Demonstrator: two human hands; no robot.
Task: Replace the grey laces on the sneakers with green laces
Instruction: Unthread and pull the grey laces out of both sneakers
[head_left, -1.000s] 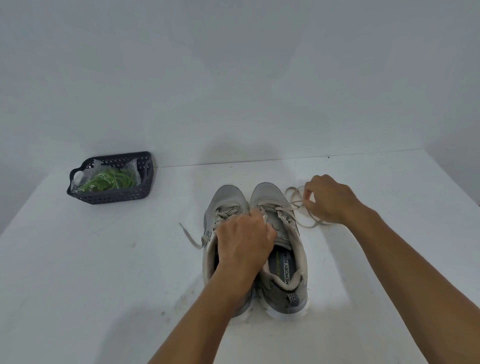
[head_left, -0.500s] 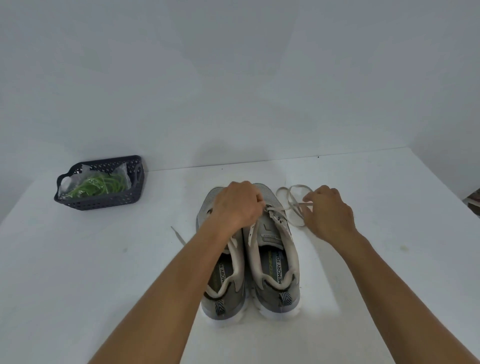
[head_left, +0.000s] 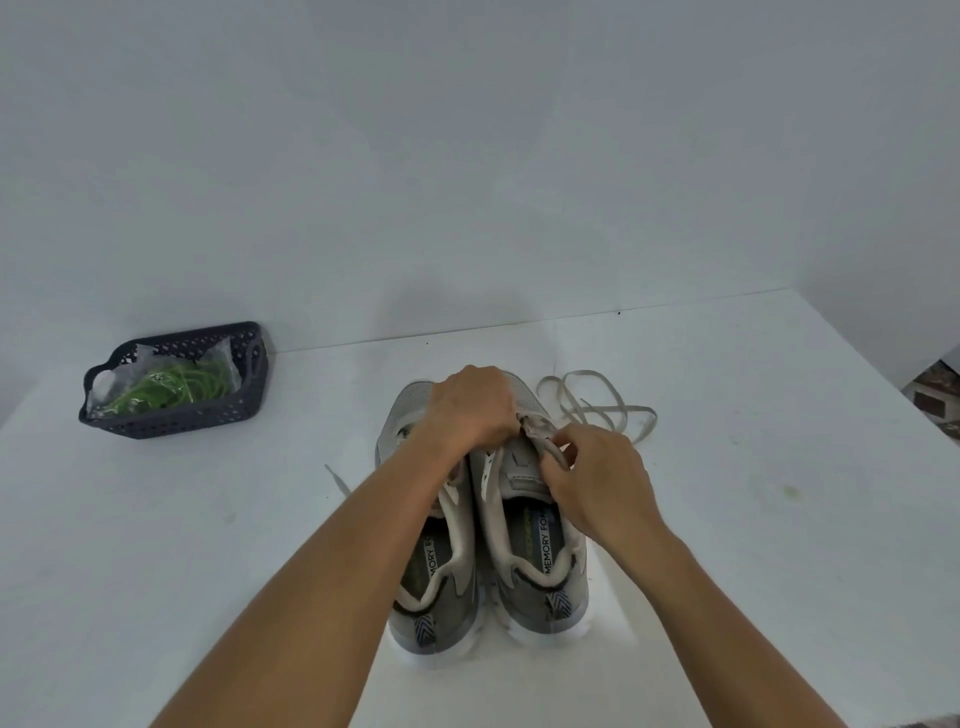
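Head view. Two grey mesh sneakers (head_left: 488, 545) stand side by side near the front edge of the white table (head_left: 753, 519), toes pointing away. The left hand (head_left: 470, 408) lies curled over the forefoot; what its fingers hold cannot be told. The right hand (head_left: 597, 478) pinches the loosened grey flat lace (head_left: 597, 405) at the right sneaker's eyelets, its free length trailing beside the toe. Step in hand: unlacing. Next, drawing it out row by row. Green laces (head_left: 179, 387) wait in the dark plastic basket (head_left: 171, 421) at the far-left corner.

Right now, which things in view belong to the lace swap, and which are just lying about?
Part of the job:
- sneakers
- grey lace
- green laces
- basket
- left hand
- right hand

Lying about:
- brick-coloured object at the right edge, too cropped to identify
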